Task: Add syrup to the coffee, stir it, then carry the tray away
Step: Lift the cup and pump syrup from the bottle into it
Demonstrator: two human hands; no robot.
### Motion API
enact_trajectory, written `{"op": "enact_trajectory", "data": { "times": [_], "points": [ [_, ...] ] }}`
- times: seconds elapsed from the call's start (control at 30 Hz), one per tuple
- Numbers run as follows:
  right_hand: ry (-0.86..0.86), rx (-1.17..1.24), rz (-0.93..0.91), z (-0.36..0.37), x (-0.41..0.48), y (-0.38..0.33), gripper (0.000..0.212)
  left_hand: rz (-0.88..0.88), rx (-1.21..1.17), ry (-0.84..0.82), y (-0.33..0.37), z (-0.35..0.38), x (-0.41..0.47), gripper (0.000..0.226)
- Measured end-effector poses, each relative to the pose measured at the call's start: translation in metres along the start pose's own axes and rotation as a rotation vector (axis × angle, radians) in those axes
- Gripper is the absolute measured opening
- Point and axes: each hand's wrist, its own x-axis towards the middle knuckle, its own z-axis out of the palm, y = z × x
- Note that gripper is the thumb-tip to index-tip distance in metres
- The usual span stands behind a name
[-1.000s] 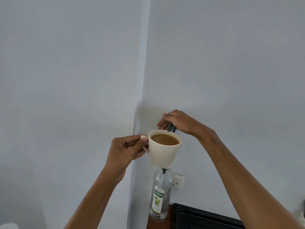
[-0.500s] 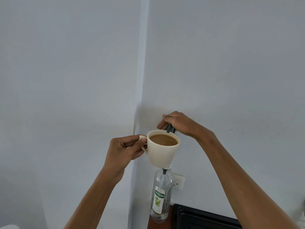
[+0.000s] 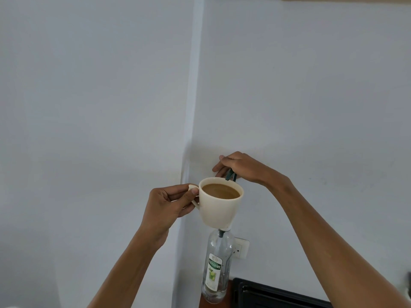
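Observation:
A cream cup (image 3: pixel 220 210) full of light brown coffee (image 3: pixel 221 191) is held up in the air by its handle, with my left hand (image 3: pixel 169 203) shut on that handle. Directly under and behind the cup stands a clear syrup bottle (image 3: pixel 216 265) with a green label and a dark pump stem. My right hand (image 3: pixel 239 166) rests on the dark green pump head (image 3: pixel 230 175), which shows just behind the cup's far rim. The pump's spout is hidden by the cup and hand.
A black tray (image 3: pixel 278 295) lies at the lower right beside the bottle on a reddish-brown surface. A white wall socket (image 3: pixel 241 247) sits behind the bottle. Plain white walls meet in a corner above the cup.
Both hands, the cup and the pump have stayed almost in place; the cup has shifted very slightly left and down in view.

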Motion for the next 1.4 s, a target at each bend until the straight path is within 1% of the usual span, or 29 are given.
{"op": "enact_trajectory", "data": {
  "times": [0.07,0.23,0.47,0.6,1.17,1.4],
  "points": [
    [-0.006,-0.001,0.003,0.0,0.0,0.0,0.05,0.003,-0.004,-0.002,0.001,0.0,0.0,0.025],
    [0.021,0.011,0.001,0.003,-0.001,0.001,0.05,0.001,0.001,0.001,0.0,0.001,-0.001,0.027],
    [0.063,-0.005,-0.018,0.009,-0.001,0.0,0.052,0.005,-0.014,-0.005,0.003,0.002,-0.002,0.019],
    [0.073,0.001,-0.021,0.009,-0.001,0.001,0.052,0.003,-0.011,-0.003,0.004,0.001,-0.002,0.022],
    [0.097,0.013,-0.051,0.012,0.0,0.006,0.055,-0.009,-0.002,-0.008,0.002,0.001,0.0,0.016],
    [0.104,-0.031,-0.045,0.012,0.003,0.007,0.056,-0.006,-0.011,-0.015,0.001,-0.001,0.001,0.018]
  ]
}}
